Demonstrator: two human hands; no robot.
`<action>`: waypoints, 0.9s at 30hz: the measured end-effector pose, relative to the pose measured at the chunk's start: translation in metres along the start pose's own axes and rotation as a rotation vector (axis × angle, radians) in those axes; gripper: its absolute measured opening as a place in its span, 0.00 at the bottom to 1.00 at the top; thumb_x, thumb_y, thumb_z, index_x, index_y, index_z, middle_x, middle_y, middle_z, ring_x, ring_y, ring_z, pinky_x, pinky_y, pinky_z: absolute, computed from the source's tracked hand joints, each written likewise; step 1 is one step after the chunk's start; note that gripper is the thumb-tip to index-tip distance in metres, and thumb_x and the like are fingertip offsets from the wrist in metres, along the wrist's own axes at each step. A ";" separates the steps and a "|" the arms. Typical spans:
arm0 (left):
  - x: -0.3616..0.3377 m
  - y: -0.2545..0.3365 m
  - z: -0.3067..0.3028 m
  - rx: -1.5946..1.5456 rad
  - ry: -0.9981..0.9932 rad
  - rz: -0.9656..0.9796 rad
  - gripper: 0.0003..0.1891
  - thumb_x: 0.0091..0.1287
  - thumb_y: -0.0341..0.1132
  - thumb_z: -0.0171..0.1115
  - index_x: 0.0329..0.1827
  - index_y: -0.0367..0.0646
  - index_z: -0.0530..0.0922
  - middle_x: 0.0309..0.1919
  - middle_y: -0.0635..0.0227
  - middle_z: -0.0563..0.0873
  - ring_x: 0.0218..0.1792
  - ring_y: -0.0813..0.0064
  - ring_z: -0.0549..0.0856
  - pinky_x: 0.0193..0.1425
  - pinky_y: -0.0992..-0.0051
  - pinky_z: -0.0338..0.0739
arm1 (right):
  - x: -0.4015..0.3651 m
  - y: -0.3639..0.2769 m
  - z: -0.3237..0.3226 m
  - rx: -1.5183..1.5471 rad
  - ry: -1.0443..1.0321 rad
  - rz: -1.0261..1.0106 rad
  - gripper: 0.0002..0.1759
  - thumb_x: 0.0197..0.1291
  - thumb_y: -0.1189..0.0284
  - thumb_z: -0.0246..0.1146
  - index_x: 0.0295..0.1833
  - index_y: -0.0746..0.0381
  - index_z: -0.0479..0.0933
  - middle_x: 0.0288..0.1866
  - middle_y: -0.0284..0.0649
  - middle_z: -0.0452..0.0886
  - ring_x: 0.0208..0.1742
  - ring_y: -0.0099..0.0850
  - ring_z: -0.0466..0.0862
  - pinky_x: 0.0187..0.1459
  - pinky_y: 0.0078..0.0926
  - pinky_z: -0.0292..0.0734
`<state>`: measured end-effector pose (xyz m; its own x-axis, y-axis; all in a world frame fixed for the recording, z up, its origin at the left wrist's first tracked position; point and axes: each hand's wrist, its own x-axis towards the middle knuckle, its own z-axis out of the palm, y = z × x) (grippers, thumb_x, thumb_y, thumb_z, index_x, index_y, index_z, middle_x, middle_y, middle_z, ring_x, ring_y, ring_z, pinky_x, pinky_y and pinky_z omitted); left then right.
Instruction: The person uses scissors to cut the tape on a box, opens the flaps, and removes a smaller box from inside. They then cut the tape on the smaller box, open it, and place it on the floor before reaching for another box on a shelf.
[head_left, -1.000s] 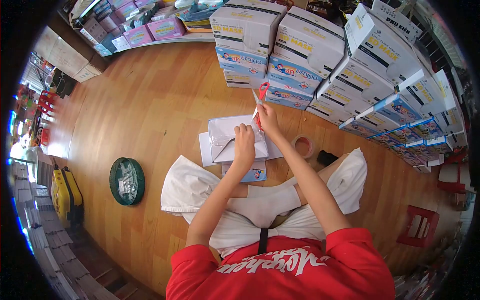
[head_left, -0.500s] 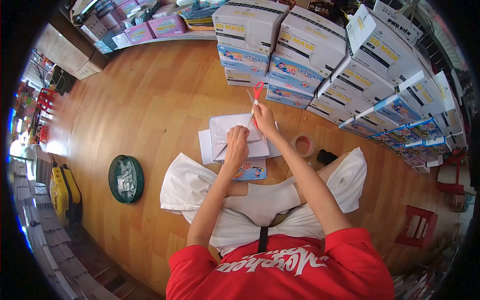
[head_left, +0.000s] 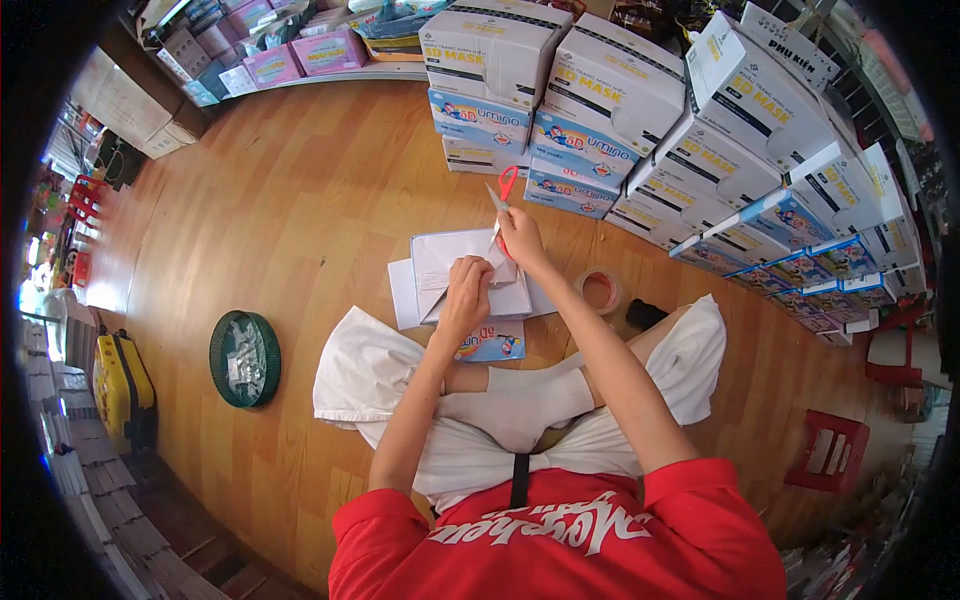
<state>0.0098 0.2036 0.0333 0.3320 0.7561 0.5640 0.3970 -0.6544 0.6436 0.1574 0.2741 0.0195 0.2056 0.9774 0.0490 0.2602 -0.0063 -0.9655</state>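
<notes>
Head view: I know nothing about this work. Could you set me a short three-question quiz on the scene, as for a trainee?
1. True or false: the right hand holds the scissors.
2. The left hand rests on: A a cup, B the parcel, C a phone?
3. Fill the gap: the basket on the floor is ___ in colour.

Key: 1 true; 2 B; 3 green.
</notes>
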 end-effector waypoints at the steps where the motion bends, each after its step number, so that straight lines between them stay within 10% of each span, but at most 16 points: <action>1: 0.001 0.001 -0.001 -0.002 0.000 0.005 0.05 0.62 0.20 0.56 0.39 0.36 0.72 0.38 0.55 0.76 0.41 0.54 0.74 0.49 0.62 0.69 | 0.000 0.001 0.001 0.018 0.002 0.009 0.20 0.70 0.64 0.52 0.27 0.65 0.71 0.13 0.41 0.74 0.15 0.34 0.79 0.21 0.34 0.71; 10: 0.010 0.011 0.008 0.207 -0.007 -0.171 0.21 0.58 0.28 0.67 0.55 0.36 0.79 0.36 0.59 0.77 0.36 0.60 0.75 0.43 0.64 0.70 | 0.007 0.019 -0.011 0.315 -0.160 0.107 0.17 0.71 0.62 0.54 0.32 0.63 0.73 0.19 0.32 0.74 0.18 0.21 0.74 0.21 0.20 0.68; 16: 0.011 0.016 0.019 0.097 0.165 -0.309 0.06 0.54 0.30 0.71 0.32 0.39 0.87 0.35 0.62 0.78 0.39 0.62 0.76 0.44 0.66 0.71 | 0.009 0.000 -0.020 0.597 -0.010 0.227 0.16 0.71 0.62 0.53 0.34 0.62 0.73 0.20 0.32 0.74 0.18 0.21 0.74 0.19 0.20 0.65; 27: 0.002 0.017 0.027 0.213 0.177 -0.051 0.04 0.58 0.25 0.64 0.36 0.38 0.81 0.37 0.63 0.83 0.44 0.59 0.78 0.53 0.61 0.71 | 0.027 0.000 0.017 0.294 -0.208 -0.118 0.16 0.73 0.62 0.52 0.37 0.63 0.71 0.21 0.30 0.71 0.19 0.18 0.72 0.21 0.19 0.66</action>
<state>0.0409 0.1941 0.0316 0.1600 0.7620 0.6274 0.5863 -0.5847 0.5607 0.1470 0.3039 0.0168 -0.0138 0.9900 0.1403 -0.0172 0.1401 -0.9900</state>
